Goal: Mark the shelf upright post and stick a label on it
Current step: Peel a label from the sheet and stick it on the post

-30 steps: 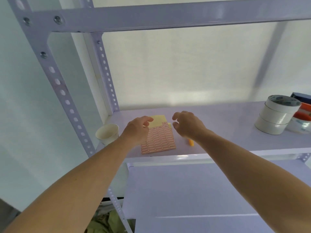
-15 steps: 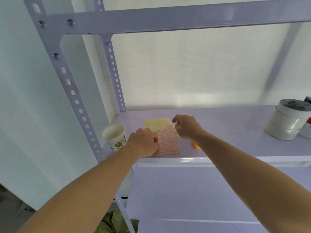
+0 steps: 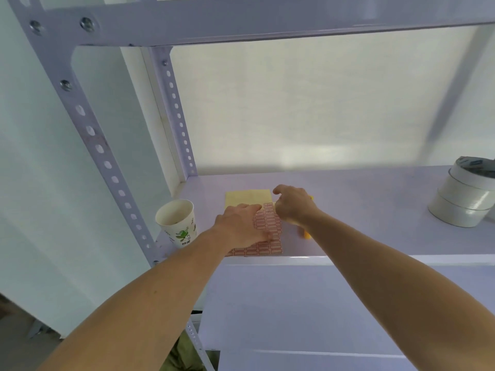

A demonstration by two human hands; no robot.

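A sheet of red-bordered labels (image 3: 267,231) lies on the pale shelf board (image 3: 361,204), its yellow backing bare at the far end. My left hand (image 3: 241,226) rests flat on the sheet's left half, pressing it down. My right hand (image 3: 292,204) hovers over the sheet's upper right corner with fingers curled as if pinching there; whether a label is between them cannot be seen. A small yellow-orange marker (image 3: 305,234) lies partly hidden under my right wrist. The perforated front upright post (image 3: 107,162) rises at the left; a rear post (image 3: 179,124) stands behind it.
A paper cup (image 3: 176,223) with a green print stands at the shelf's left front corner, close to my left hand. Stacked white tape rolls (image 3: 463,196) sit at the right. A shelf beam (image 3: 267,20) runs overhead. A lower shelf board (image 3: 308,303) lies beneath.
My left hand slid back onto the label sheet and now lies flat on it. My right hand stayed at the sheet's upper right corner. The head camera moved closer.
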